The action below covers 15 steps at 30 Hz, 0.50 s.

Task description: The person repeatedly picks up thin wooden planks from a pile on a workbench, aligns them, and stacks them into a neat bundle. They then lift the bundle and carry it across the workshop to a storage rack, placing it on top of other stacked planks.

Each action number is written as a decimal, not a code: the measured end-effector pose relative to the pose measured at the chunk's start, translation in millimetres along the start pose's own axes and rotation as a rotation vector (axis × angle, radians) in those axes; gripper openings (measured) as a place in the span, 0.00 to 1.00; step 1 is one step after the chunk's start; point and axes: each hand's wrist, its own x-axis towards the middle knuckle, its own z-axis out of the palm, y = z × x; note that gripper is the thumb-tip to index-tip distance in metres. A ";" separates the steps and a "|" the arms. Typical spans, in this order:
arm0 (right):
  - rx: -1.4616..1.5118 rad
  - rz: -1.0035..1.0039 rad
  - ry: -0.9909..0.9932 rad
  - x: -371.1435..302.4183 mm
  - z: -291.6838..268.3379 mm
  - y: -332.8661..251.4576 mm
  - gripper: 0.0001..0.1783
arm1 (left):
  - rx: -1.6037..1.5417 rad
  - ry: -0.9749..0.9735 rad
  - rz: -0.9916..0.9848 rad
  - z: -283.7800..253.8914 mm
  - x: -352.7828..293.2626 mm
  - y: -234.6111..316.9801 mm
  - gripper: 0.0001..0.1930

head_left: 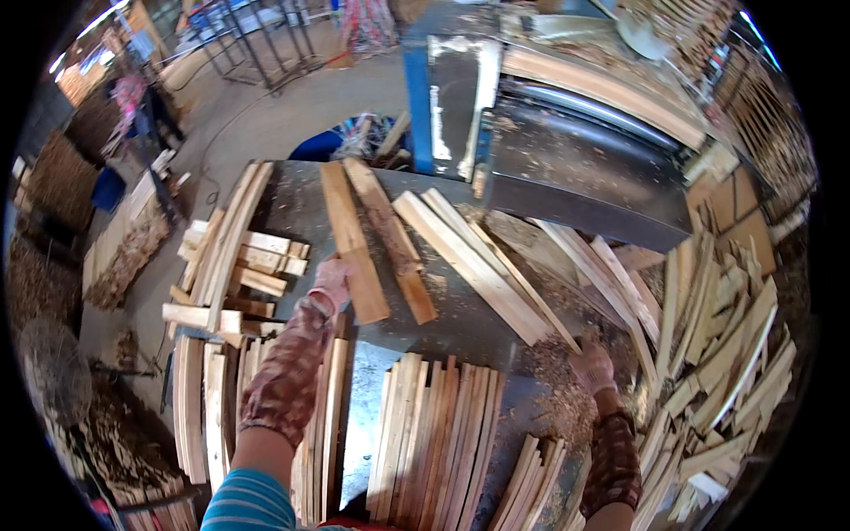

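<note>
My left hand (331, 280), in a pale pinkish glove, lies against the left edge of a flat brown wooden board (357, 257); its fingers look extended rather than wrapped round the wood. A second brown board (390, 239) lies slantwise just right of that one. At the right, my gloved right hand (593, 366) is closed at the near end of a thin wooden strip (529, 288). Beside this strip lie wider pale boards (474, 270) on the dark metal table (301, 199). Patterned brown sleeves cover both my forearms.
A machine with a metal roller (593, 111) stands beyond the table. Sorted strips (434, 434) stand in rows nearest me, with more stacked wood (235, 239) at the left. Offcuts (717, 372) heap up at the right, beside wood shavings (558, 398). A blue tub (310, 146) sits behind.
</note>
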 end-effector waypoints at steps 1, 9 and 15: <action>0.036 -0.010 0.006 -0.1 0.6 10.0 0.22 | -0.270 0.060 -0.140 19.8 -2.3 6.4 0.21; 0.603 -0.006 -0.408 -14.9 -33.9 -40.9 0.23 | -0.123 0.125 -0.168 66.7 -175.5 69.7 0.29; 1.237 -0.121 -0.456 -33.3 9.5 -82.5 0.25 | -0.241 0.124 -0.369 65.5 -264.1 49.9 0.24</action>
